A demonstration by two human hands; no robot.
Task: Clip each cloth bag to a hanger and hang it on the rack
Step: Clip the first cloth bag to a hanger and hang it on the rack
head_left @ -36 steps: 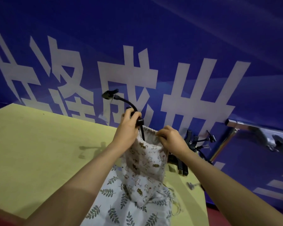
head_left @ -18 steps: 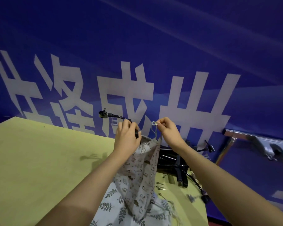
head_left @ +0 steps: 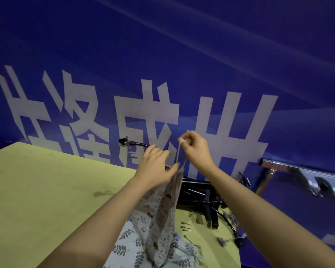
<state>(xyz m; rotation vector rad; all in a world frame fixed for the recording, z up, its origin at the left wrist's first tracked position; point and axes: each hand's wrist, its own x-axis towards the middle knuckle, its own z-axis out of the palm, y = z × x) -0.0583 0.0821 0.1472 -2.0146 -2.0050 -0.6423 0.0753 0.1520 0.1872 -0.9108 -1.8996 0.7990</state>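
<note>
Bag (head_left: 165, 202) of pale animal-print cloth hangs gathered, its drawstring (head_left: 179, 155) taut.

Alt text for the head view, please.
Left hand holds a hanger and patterned bag above a yellow table while the right hand pulls its drawstring up. More hangers lie behind.

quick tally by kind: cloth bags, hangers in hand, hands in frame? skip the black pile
Cloth bags: 2, animal-print bag held up, leaf-print bag on the table
Hangers in hand: 1, black hanger
Hands: 2, left hand, right hand
Total: 5
</note>
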